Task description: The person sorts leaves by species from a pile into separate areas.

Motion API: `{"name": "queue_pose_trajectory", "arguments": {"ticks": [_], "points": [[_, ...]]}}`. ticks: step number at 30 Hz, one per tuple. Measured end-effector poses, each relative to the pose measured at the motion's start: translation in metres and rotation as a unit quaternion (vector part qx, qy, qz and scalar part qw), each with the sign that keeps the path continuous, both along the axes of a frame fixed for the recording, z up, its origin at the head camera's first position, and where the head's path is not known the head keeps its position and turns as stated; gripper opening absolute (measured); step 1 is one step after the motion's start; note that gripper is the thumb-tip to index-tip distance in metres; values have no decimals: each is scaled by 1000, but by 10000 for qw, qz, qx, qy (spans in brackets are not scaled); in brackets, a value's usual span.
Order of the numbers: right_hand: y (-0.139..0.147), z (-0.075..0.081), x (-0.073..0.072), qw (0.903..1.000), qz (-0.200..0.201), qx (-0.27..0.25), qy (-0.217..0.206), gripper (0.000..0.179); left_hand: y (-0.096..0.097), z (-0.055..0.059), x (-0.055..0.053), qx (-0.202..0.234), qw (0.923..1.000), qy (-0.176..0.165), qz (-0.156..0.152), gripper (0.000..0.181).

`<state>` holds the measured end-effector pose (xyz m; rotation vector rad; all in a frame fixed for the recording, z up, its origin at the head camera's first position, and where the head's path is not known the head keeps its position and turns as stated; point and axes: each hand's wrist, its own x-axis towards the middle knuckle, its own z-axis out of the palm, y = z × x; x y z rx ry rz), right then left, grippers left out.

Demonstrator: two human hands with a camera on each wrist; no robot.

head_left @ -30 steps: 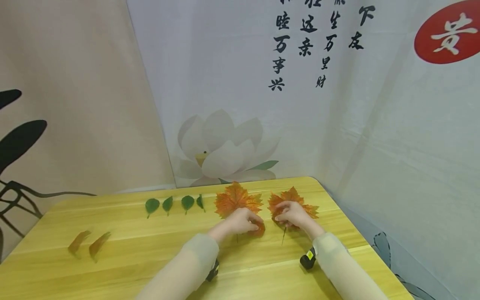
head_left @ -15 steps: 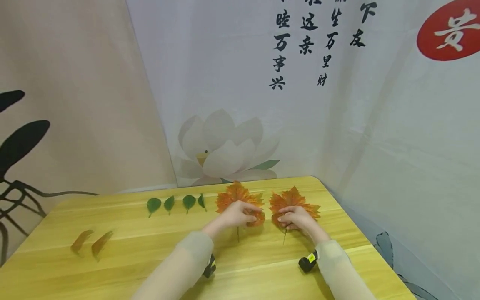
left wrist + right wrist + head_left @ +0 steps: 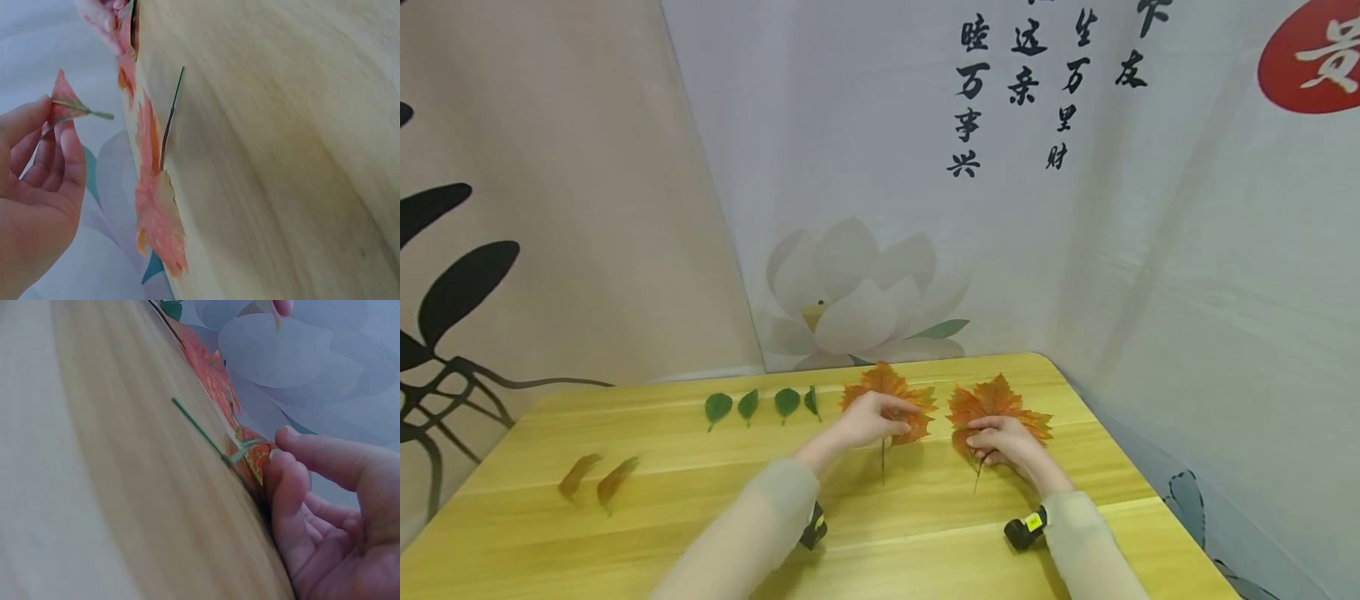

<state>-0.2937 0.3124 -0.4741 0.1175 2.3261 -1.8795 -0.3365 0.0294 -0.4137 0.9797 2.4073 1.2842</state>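
My left hand (image 3: 871,418) pinches a small red-orange leaf (image 3: 65,107) with a short green stem between thumb and fingers. It is held above the left maple leaf (image 3: 883,380), an orange leaf lying flat with its thin stem toward me. My right hand (image 3: 1013,443) is low over the base of the right maple leaf (image 3: 996,395). In the right wrist view, its thumb and forefinger pinch another small red-orange leaf (image 3: 255,456), close to the tabletop. The right hand covers part of the right maple leaf.
Several small green leaves (image 3: 787,402) lie in a row at the back, left of the maple leaves. Two brownish leaves (image 3: 617,482) lie further left on the yellow wooden table (image 3: 715,517). A printed curtain (image 3: 880,167) hangs behind the table.
My left hand has lifted its small leaf up and away from me, over the left maple leaf. My right hand has shifted slightly right and nearer me. The head view has turned a little left.
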Motion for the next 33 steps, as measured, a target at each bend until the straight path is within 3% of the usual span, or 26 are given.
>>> {"name": "queue_pose_trajectory", "arguments": {"ticks": [11,21,33], "points": [[-3,2,0,9999,-86,47,-36,49,-16,-2,-1,306,9991,-250,-138,36],[-4,-2,1,9997,-216,87,-78,46,-45,-7,1,435,9986,-202,-205,36],[-2,0,3,10000,-43,-20,-81,47,-85,-9,6,455,9989,-6,-130,37]]}}
